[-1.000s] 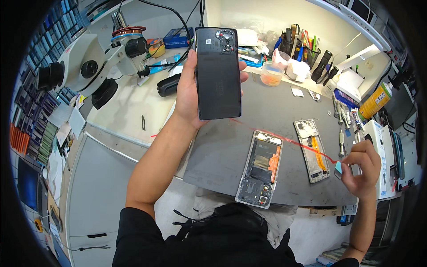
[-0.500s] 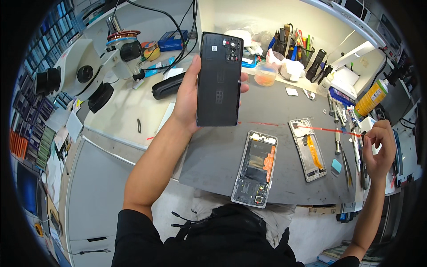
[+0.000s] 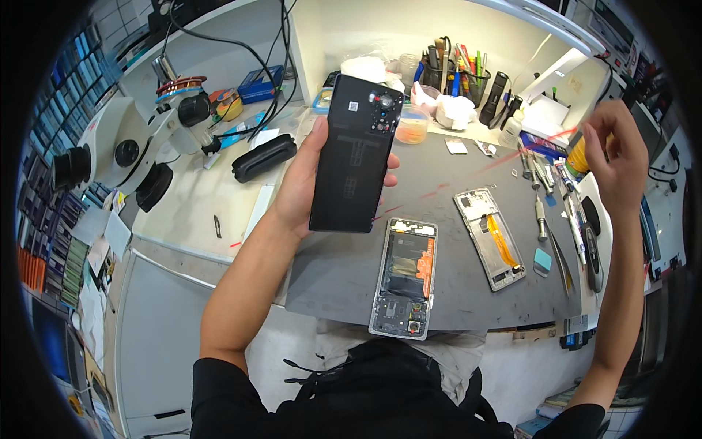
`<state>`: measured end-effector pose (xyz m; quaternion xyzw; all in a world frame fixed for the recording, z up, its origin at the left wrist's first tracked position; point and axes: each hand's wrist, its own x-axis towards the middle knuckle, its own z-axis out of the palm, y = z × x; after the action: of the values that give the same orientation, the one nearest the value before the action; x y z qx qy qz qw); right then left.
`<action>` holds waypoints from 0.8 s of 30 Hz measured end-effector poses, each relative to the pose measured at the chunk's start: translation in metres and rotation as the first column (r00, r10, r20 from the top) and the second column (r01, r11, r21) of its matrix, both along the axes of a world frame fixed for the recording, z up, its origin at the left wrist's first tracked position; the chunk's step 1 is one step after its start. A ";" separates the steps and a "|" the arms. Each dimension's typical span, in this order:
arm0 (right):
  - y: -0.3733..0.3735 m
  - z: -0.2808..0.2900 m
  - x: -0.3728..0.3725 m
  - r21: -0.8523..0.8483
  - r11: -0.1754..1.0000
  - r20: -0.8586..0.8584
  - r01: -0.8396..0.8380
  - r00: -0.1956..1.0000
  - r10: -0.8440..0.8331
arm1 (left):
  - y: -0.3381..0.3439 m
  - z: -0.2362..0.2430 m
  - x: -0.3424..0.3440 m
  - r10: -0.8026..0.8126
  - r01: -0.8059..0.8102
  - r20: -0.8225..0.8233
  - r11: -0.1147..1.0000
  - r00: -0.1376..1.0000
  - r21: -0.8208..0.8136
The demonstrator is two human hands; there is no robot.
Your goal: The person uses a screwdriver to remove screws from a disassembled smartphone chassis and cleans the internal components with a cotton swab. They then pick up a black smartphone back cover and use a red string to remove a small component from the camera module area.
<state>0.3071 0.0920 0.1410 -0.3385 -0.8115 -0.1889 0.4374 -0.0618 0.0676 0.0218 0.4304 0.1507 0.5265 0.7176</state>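
My left hand [image 3: 294, 199] is wrapped round a black phone back cover [image 3: 347, 161], held upright above the mat, with camera rings at its upper right. A thin clear strip with red marks [image 3: 504, 161] stretches taut from the cover's lower right edge up to my right hand [image 3: 618, 150], whose fingers pinch its end. Below the cover lies an opened phone [image 3: 404, 278] with its inner parts and an orange patch showing. To the right of it rests a silver phone frame [image 3: 488, 238] with an orange flex cable.
Tweezers [image 3: 561, 256], screwdrivers [image 3: 541, 219] and a blue sponge [image 3: 542, 261] lie at the mat's right side. A microscope [image 3: 121, 150] and a black case [image 3: 265, 157] are at the left. Tool cups [image 3: 453, 77] and a plastic tub [image 3: 412, 126] line the back.
My right hand has risen and moved slightly away, drawing the red-marked strip up at a slant. The cover has tilted and come a little lower in my left hand.
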 end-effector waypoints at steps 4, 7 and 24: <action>0.021 0.007 0.008 0.014 1.000 0.000 0.001 1.000 -0.001 | -0.003 0.000 0.002 -0.068 0.068 0.034 0.998 0.997 0.002; 0.034 0.014 0.018 0.025 0.999 -0.060 0.022 0.998 -0.021 | -0.002 -0.001 0.001 -0.038 0.038 -0.027 0.999 0.999 0.004; 0.063 0.074 0.108 0.267 0.916 0.018 0.301 0.948 -0.316 | -0.001 0.002 0.007 -0.073 0.077 -0.078 0.996 0.994 0.045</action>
<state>0.4147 0.1546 0.2151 -0.3959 -0.7289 -0.3706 0.4180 -0.0551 0.0670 0.0233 0.4727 0.1491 0.4858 0.7200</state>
